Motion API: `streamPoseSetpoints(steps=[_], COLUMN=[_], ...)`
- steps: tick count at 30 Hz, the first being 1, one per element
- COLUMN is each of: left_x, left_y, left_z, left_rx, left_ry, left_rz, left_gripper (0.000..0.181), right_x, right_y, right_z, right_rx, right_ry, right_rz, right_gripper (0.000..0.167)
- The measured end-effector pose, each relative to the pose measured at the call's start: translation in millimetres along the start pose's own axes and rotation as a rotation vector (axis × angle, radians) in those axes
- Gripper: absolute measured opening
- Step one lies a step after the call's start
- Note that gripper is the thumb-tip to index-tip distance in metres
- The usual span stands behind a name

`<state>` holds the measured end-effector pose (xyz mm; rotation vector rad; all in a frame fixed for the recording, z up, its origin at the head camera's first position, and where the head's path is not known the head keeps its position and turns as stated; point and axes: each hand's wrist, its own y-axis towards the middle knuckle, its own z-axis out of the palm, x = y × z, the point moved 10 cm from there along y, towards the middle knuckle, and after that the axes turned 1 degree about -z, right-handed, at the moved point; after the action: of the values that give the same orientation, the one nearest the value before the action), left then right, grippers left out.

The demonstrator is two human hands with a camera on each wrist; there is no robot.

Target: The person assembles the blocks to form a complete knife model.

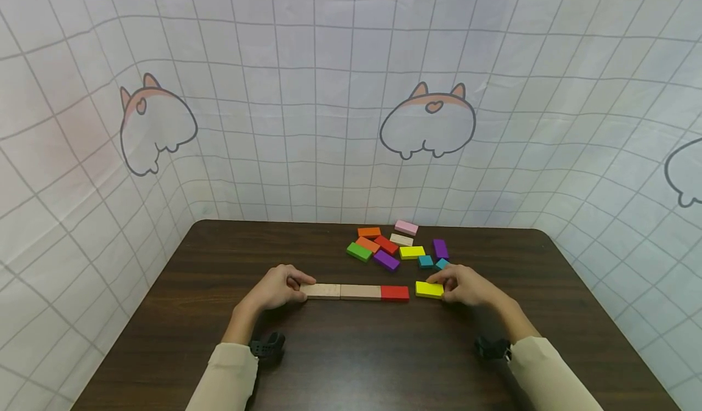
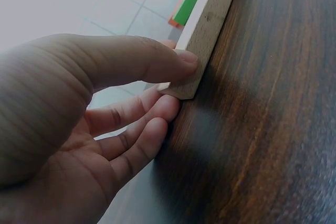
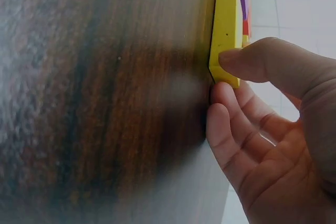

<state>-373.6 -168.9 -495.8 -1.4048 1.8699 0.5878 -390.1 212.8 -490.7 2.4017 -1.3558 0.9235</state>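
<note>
Two plain wooden blocks [image 1: 360, 292] and a red block [image 1: 395, 293] lie end to end in a straight row on the dark table. My left hand [image 1: 278, 288] pinches the row's left end block [image 2: 210, 30] between thumb and fingers. On the other side, my right hand [image 1: 466, 284] pinches a yellow block [image 1: 428, 289] by its right end. In the head view a small gap separates this yellow block from the red one. The right wrist view shows the thumb on the near side of the yellow block [image 3: 226, 24].
Behind the row lies a loose group of blocks: a green block [image 1: 359, 252], purple blocks [image 1: 386, 260], orange blocks [image 1: 369, 232], another yellow block [image 1: 412, 252], a pink block [image 1: 406, 227] and small teal blocks [image 1: 425, 261]. A white checked cloth [image 1: 329, 155] hangs behind the table [image 1: 351, 362].
</note>
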Motion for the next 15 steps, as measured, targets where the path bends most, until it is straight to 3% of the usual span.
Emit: streamPoseSetpoints(steps=[15], left_x=[-0.3], left_y=[-0.5], left_z=[-1.1], left_rx=[-0.005], left_ry=[-0.017], left_rz=[-0.027], left_gripper=[0.029], right_x=[10], right_y=[0.0], right_z=[7], right_rx=[0.026], right_ry=[0.042], right_rz=[-0.090], right_gripper=[0.036])
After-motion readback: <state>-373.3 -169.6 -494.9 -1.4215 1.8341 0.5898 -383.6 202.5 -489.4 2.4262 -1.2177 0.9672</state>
